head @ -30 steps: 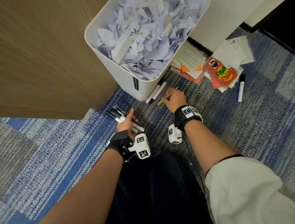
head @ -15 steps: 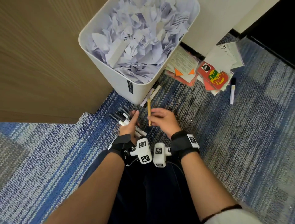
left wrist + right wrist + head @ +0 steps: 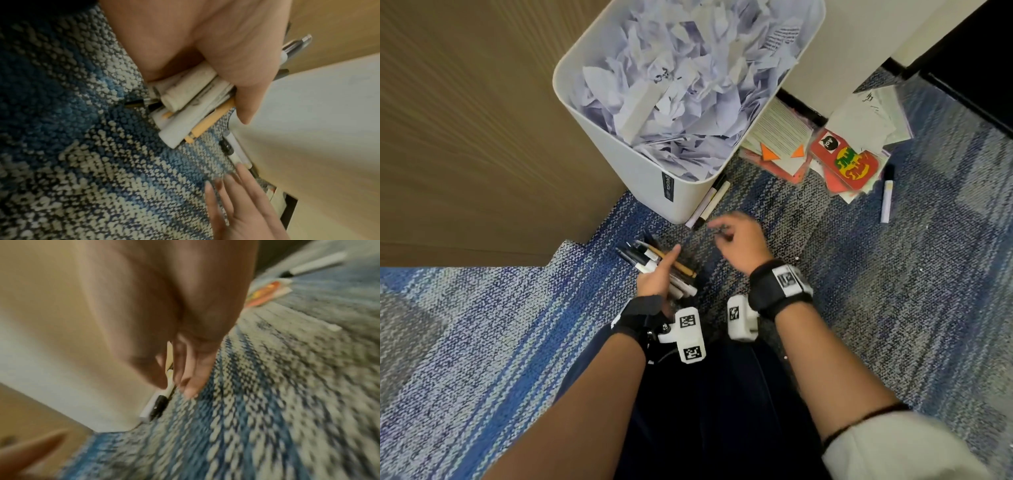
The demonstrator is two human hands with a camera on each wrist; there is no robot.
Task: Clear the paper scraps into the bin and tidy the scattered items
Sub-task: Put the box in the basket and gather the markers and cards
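My left hand (image 3: 659, 274) grips a bundle of pens and markers (image 3: 650, 262) low over the carpet, with a yellow pencil (image 3: 676, 263) lying on top of it. In the left wrist view the bundle (image 3: 189, 105) shows white barrels and the pencil under my thumb. My right hand (image 3: 736, 236) hovers empty with relaxed fingers, just right of two markers (image 3: 710, 204) that lie against the foot of the white bin (image 3: 640, 164). In the right wrist view those markers (image 3: 158, 402) lie just past the fingertips (image 3: 190, 391). The bin is heaped with paper scraps (image 3: 681, 85).
A pile of papers and red cards (image 3: 839, 150) lies on the carpet right of the bin, with a lone white marker (image 3: 886, 197) beside it. A wooden panel (image 3: 465, 120) stands at the left. Blue and grey carpet (image 3: 893, 308) spreads to the right.
My right hand carried the yellow pencil from the floor to the left hand's bundle, let it go there, and has moved back toward the markers by the bin.
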